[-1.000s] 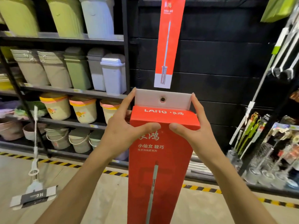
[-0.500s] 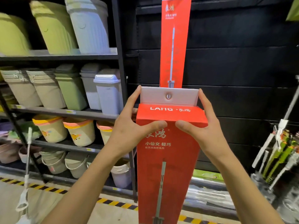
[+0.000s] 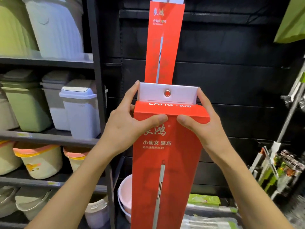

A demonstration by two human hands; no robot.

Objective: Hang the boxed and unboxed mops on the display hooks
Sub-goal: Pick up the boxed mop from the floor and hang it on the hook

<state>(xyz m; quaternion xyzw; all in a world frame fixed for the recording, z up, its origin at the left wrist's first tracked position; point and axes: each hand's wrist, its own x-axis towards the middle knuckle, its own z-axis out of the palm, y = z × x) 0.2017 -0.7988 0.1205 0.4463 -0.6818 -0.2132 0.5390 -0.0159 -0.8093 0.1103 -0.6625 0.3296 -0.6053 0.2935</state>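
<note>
Hands first: left hand [image 3: 130, 124] and right hand [image 3: 204, 128] clamp the top of the red mop box [image 3: 166, 162] from nine and three o'clock, thumbs pressed on its front face and nearly meeting, fingers reaching up beside the white hanging tab [image 3: 168, 95]. Both sit equally near. The box's long axis runs six to twelve, tab end up, its eyelet [image 3: 167, 93] facing the viewer. Farther off at twelve o'clock, another red box [image 3: 165, 43] hangs on the black wall panel [image 3: 231, 80]; its hook is cut off at the frame's top. Judging from this, the eyelet must travel upward and wallward to a hook I cannot see.
</note>
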